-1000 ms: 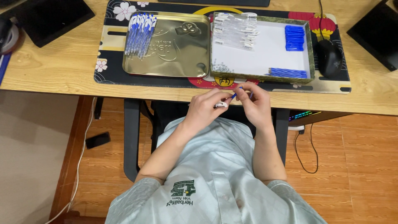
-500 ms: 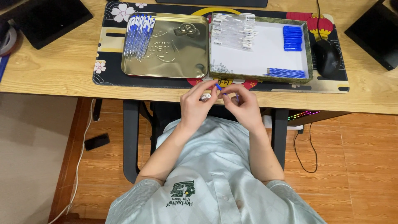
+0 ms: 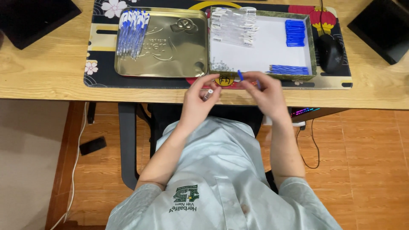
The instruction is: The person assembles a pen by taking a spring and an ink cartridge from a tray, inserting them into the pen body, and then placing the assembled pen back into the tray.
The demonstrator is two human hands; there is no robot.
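Pen parts are what both hands hold, just above the near edge of the wooden desk [image 3: 42,81]. The left hand [image 3: 200,96] has its fingers curled around a clear pen barrel [image 3: 208,94], whose white end shows between thumb and forefinger; its long axis runs from near-left to far-right, pointing toward the other hand. The right hand [image 3: 266,91] pinches a small blue piece [image 3: 240,76], probably a cap or a tip, between thumb and forefinger, and the other fingers are loosely bent. This blue piece lies a little to the right of the barrel end and slightly farther away, so the two parts are near each other but not touching, and their axes are not yet in one line. The right hand is the nearer one to the open box [image 3: 313,55], which lies just beyond it on the patterned desk mat [image 3: 102,72]. In this box, on white paper, there are clear barrels [image 3: 234,27] at the far left, a stack of blue pieces [image 3: 295,33] at the far right and a row of thin blue refills [image 3: 289,69] at the near right. To the left of the box is a gold metal lid [image 3: 170,55], with finished blue pens [image 3: 133,27] heaped in its far-left corner, well apart from both hands. A black computer mouse [image 3: 331,53] rests right of the box.
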